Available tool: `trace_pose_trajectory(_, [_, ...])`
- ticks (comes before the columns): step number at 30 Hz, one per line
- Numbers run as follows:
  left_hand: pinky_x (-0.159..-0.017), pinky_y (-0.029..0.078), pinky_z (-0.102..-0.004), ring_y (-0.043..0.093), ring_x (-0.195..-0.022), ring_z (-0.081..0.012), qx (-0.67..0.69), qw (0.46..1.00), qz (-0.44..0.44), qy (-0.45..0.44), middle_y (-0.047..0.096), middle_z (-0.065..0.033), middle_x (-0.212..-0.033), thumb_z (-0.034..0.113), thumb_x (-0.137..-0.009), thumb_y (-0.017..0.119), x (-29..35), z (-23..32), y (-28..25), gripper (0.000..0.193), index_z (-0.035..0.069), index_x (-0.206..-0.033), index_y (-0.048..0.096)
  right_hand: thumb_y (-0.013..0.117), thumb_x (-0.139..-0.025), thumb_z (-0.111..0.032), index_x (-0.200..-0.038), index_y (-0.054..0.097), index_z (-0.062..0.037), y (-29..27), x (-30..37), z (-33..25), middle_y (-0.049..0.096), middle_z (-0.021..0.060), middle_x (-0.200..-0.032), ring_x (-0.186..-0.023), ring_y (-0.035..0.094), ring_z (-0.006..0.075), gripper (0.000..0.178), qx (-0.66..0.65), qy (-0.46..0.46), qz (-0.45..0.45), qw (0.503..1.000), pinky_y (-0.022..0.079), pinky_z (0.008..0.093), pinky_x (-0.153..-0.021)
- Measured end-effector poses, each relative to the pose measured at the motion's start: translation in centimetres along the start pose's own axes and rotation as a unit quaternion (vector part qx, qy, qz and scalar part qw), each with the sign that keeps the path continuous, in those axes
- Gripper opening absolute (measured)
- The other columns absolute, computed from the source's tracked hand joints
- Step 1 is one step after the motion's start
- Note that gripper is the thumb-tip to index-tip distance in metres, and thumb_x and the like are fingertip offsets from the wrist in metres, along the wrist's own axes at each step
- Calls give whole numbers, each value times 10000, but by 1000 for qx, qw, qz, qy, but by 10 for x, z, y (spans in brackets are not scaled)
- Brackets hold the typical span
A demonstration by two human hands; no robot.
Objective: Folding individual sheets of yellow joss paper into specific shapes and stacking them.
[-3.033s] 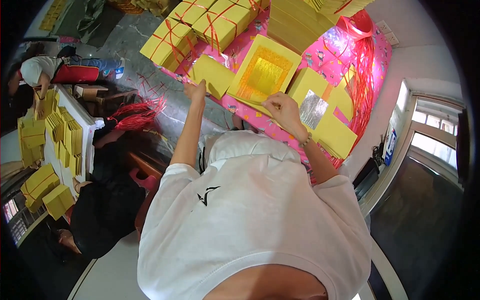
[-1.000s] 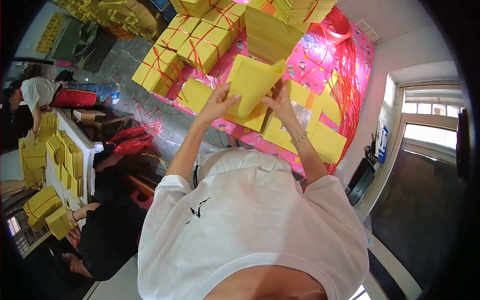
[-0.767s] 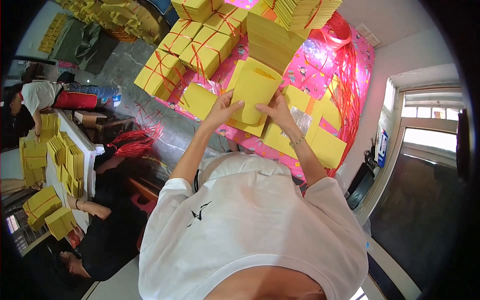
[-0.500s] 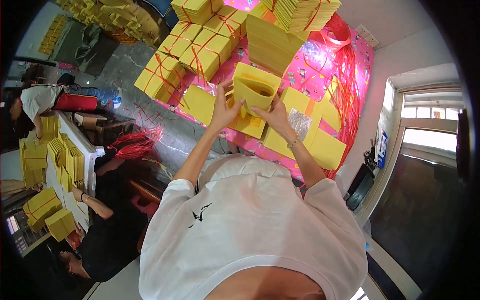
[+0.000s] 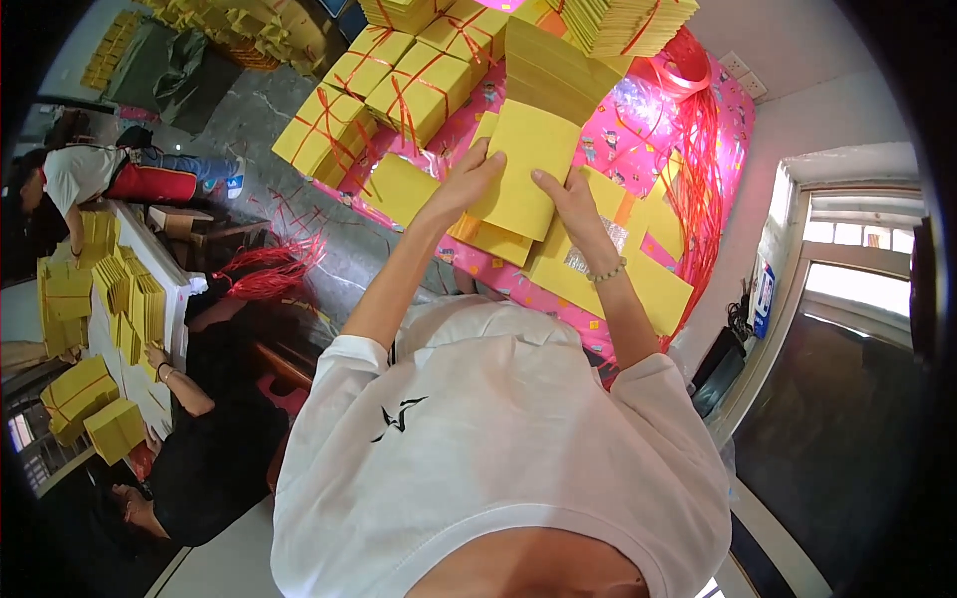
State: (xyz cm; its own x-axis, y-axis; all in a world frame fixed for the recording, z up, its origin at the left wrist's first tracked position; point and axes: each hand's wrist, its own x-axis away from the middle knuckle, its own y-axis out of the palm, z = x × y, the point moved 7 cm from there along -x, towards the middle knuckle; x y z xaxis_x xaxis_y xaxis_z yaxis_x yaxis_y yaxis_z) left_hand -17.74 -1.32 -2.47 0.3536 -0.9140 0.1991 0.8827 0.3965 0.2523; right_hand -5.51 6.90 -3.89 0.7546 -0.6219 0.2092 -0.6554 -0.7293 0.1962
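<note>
My left hand (image 5: 467, 186) and my right hand (image 5: 578, 211) grip a folded yellow paper packet (image 5: 525, 164) by its two sides. Both thumbs lie on its broad, smooth face, while the fingers behind it are mostly hidden. Beneath it, more flat yellow paper (image 5: 488, 242) lies at the near edge of the pink patterned table cover (image 5: 498, 284). To the right of my right hand are further yellow sheets (image 5: 648, 294), with a silvery patch partly behind my wrist. A tall yellow stack (image 5: 548, 85) leans just beyond the packet.
Bundles of yellow paper (image 5: 419, 95) tied with red string stand at the back left of the table. Red plastic strands (image 5: 698, 179) hang along its right side, near the wall. At left, two people work by a white table (image 5: 164, 289) with yellow stacks.
The packet has turned from showing its open, rounded mouth to showing a flat face. Both my hands have shifted their hold on it, and my view has moved slightly.
</note>
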Motion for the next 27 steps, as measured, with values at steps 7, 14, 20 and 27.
trace_pose_trajectory(7, [-928, 405, -288, 507, -1111, -166, 32, 994, 9, -102, 526, -95, -1231, 145, -952, 434, -2, -7, 3, 378, -13, -1293, 402, 609, -887, -184, -1206, 506, 28, 3, 8, -2, 601, 92, -1128, -997, 586, 154, 396, -122, 81, 18, 989, 482, 281, -849])
trace_pose_trajectory(14, [-892, 452, -313, 545, -1071, -186, 85, 988, -24, -128, 543, -104, -1195, 115, -941, 443, 3, -4, 10, 359, -8, -1278, 415, 615, -883, -181, -1210, 502, 34, -2, 9, 3, 594, 92, -1146, -1014, 581, 161, 407, -129, 83, -2, 988, 479, 286, -866])
trace_pose_trajectory(20, [-884, 457, -309, 550, -1060, -183, 67, 989, -33, -131, 553, -108, -1174, 112, -926, 464, 4, -3, 9, 351, -18, -1251, 434, 618, -881, -167, -1228, 485, 29, 0, 13, -2, 583, 87, -1164, -1038, 569, 159, 420, -126, 83, -25, 988, 470, 286, -884])
trace_pose_trajectory(27, [-888, 441, -294, 538, -1055, -146, -10, 999, -7, -35, 565, -85, -1158, 106, -924, 487, 10, 13, 15, 354, -5, -1256, 434, 615, -881, -145, -1231, 480, 7, 3, 15, -11, 583, 76, -1155, -1033, 561, 145, 405, -75, 38, -26, 996, 467, 284, -874])
